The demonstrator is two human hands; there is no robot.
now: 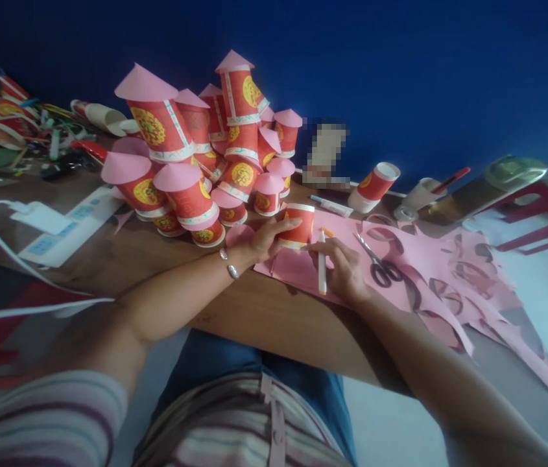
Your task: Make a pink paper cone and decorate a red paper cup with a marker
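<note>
My left hand (268, 240) is closed around a red paper cup (300, 226) with white bands at its ends, and the cup stands over pink paper (283, 267) at the table's front edge. Between the fingers of my right hand (344, 266) is a white marker pen (322, 272), pointing upward with an orange upper end, just right of the cup. Whether the pen touches the cup I cannot tell. Scissors (381, 267) with dark handles lie on the pink sheet to the right of my right hand.
Several red cups with pink cone roofs (183, 188) are stacked at the back left. A power strip (72, 227) with a white plug and cable lies left. Pink paper scraps (473, 279) cover the right side. Behind them stand another red cup (375, 187) and a jar (492, 185).
</note>
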